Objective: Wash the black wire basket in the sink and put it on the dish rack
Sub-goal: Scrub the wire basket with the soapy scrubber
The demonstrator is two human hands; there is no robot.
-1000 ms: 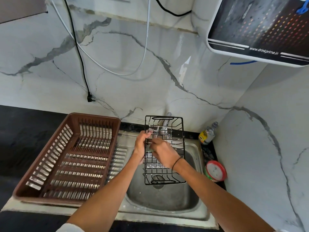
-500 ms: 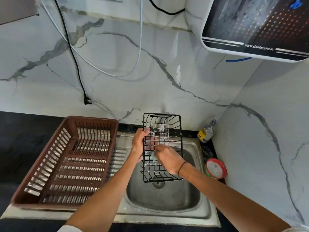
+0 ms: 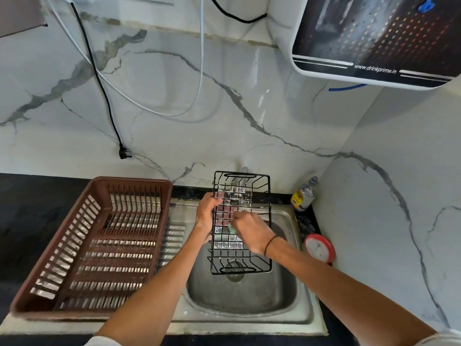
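The black wire basket (image 3: 240,262) is held up over the steel sink (image 3: 294,313), its open side towards me and soap film filling several of its squares. My left hand (image 3: 205,216) grips its left edge. My right hand (image 3: 250,232) is inside the basket, fingers curled round a pale green scrubber (image 3: 232,227) pressed against the mesh floor. The brown plastic dish rack (image 3: 82,245) stands on the draining board to the left of the sink, with nothing in it.
A soap bottle (image 3: 303,196) and a red-rimmed round tub (image 3: 319,248) sit on the counter right of the sink. A black plug (image 3: 124,153) hangs on the marble wall. A water purifier (image 3: 374,38) is mounted above right. The right wall stands close.
My right hand has slid down and right along the basket floor with the scrubber. The basket has stayed over the sink, and my left hand keeps its hold on the left edge.
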